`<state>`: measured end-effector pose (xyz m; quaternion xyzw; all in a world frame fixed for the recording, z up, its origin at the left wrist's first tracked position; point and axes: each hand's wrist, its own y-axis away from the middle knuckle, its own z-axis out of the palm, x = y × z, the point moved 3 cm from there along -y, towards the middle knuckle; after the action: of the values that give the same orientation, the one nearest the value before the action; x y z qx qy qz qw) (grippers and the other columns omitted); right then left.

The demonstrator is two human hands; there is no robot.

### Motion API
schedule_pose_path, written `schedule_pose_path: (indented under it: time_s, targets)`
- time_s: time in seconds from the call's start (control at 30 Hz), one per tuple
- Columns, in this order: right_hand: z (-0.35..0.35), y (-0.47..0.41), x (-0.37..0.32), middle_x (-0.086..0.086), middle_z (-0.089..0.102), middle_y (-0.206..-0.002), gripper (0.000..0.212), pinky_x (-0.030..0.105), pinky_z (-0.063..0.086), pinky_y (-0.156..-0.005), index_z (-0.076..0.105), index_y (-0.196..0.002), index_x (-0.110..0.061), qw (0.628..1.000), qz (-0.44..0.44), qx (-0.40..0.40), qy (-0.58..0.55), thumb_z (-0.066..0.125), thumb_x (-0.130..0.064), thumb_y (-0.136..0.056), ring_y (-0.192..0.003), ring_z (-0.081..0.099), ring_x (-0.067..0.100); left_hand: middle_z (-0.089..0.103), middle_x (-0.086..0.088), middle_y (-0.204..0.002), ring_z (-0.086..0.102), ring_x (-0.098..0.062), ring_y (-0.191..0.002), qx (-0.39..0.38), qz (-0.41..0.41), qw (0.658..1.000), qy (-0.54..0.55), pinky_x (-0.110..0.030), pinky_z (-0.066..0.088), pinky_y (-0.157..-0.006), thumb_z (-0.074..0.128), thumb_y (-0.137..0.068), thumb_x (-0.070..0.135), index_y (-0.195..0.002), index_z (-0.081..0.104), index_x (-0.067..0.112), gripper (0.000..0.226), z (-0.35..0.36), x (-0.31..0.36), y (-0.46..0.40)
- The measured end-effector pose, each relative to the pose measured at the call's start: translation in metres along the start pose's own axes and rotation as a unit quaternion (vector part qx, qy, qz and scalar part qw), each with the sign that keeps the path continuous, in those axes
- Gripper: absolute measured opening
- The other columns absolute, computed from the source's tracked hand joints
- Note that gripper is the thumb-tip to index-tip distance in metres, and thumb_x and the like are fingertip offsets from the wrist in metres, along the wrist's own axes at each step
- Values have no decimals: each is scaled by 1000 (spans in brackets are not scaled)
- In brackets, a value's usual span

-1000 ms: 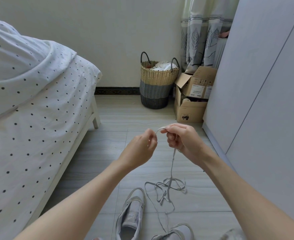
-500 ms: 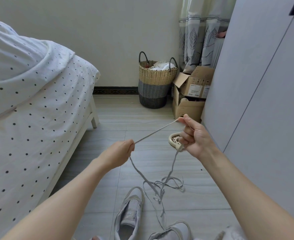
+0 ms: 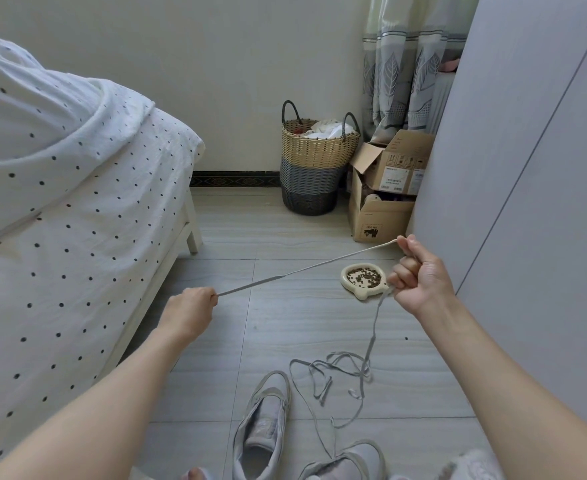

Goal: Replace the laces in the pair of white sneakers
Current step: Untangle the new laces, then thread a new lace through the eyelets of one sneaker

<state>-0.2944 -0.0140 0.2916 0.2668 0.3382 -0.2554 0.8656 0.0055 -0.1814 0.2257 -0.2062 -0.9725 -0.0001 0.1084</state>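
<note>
Hands (image 3: 190,311) spread wider, stretching lace (image 3: 306,268) taut.

Flat woven cloth lace (image 3: 306,268), matt

You have a single view, from the head-worn camera, looking forward and down across the floor (image 3: 302,323) toward the far wall (image 3: 216,81). Its wide angle keeps your forearms close in the foreground; no second view overlaps it.
</note>
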Motion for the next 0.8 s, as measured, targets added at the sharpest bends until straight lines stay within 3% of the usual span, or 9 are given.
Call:
schedule_pose_path:
  time_s: [0.17,0.3,0.5,0.57,0.67,0.8]
  targets:
    - [-5,-2,0,-9,20,-32,21,18,13,-38,61,-78,-16,999,6,-15,38,51,-25,-94,-29,15,5,65,-11,-99,59,-31,-87,-33,-49,998,26,-35,49,-74,48,-93,12,-97,67,14,20,15,-31,-4]
    - [-7,-2,-5,-8,18,-33,20,17,16,-36,62,-81,-15,998,20,-30,55,49,-23,-94,-28,15,6,67,-13,-92,60,-32,-83,-5,-81,995,65,-37,50,-73,47,-95,21,-89,68,10,24,15,-34,-8]
    - [-17,-10,0,-8,20,-33,18,16,17,-35,59,-90,-14,995,29,-42,84,44,-18,-97,-28,18,5,65,-7,-94,57,-27,-89,-33,-100,993,55,-32,39,-75,48,-96,26,-91,70,13,26,8,-4,-13]
    - [-18,-11,15,-9,28,-37,18,16,26,-37,58,-92,-14,985,43,-43,163,42,-17,-98,-32,27,4,65,-8,-86,54,-23,-79,-68,-87,985,135,-28,38,-68,52,-94,23,-90,70,11,23,4,18,-18]
    - [-6,-8,40,-5,46,-53,23,22,36,-52,57,-88,-13,960,87,-62,258,38,-14,-100,-49,45,9,64,-4,-76,55,-17,-74,-90,-38,974,206,-24,39,-61,53,-93,22,-83,69,13,21,-3,50,-24]
    - [16,-11,69,1,51,-68,26,22,33,-54,55,-84,-12,938,139,-83,305,35,-10,-100,-56,47,13,58,2,-65,49,-5,-58,-112,-12,969,220,-9,33,-44,54,-93,23,-82,70,14,21,3,59,-30]
